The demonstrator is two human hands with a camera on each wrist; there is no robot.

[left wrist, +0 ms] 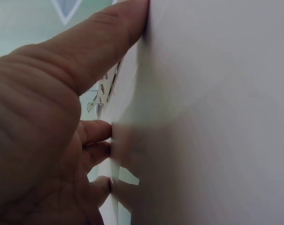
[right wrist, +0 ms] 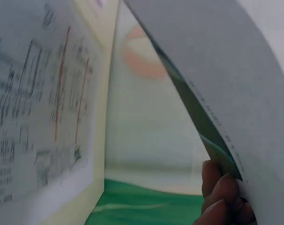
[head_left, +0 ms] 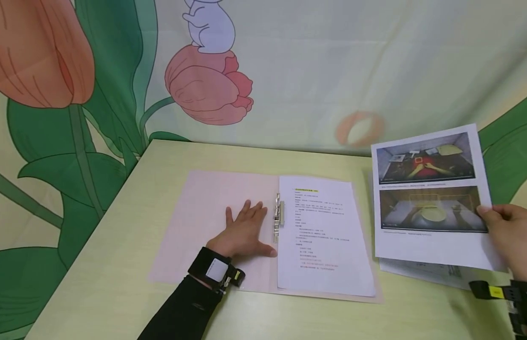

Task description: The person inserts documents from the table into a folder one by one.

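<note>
An open pink folder (head_left: 204, 208) lies on the pale table (head_left: 119, 264). A metal clip (head_left: 278, 215) runs down its spine, and a printed text page (head_left: 323, 236) lies on its right half. My left hand (head_left: 242, 233) rests flat, fingers spread, on the folder's left flap (left wrist: 217, 117). My right hand (head_left: 507, 233) pinches the right edge of a sheet with two photos (head_left: 431, 193), lifted above the table. The right wrist view shows fingertips (right wrist: 221, 197) under that curved sheet (right wrist: 217, 75). More printed sheets (head_left: 420, 271) lie beneath it.
A cloth backdrop printed with tulips (head_left: 210, 85) and green leaves hangs behind the table and along its left side. Bare tabletop shows in front of the folder and along the far edge.
</note>
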